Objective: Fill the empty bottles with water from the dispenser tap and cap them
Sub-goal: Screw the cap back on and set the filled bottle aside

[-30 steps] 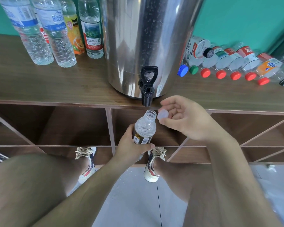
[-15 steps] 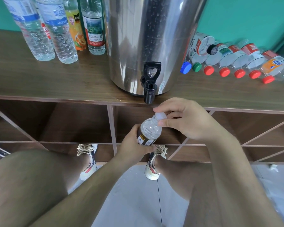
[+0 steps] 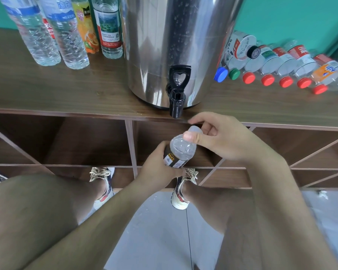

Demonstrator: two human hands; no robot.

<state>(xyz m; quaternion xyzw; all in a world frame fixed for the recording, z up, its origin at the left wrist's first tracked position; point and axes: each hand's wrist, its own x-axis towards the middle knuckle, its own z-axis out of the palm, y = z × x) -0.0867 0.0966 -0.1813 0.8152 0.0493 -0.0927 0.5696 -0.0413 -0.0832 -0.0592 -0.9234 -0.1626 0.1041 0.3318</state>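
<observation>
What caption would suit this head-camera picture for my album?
Below the tap, the left hand holds a bottle while the right hand pinches its cap.

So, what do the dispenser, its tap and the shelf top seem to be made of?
Dispenser: polished metal, probably stainless steel; it mirrors the room. Tap: black plastic, it seems, with a moulded, slightly glossy shape. Shelf top: matte brown wood or wood-look laminate; grain streaks show, which one is unclear.

Steel dispenser (image 3: 176, 45), black tap (image 3: 177, 90); red caps (image 3: 267, 79); teal wall (image 3: 293, 18).
</observation>
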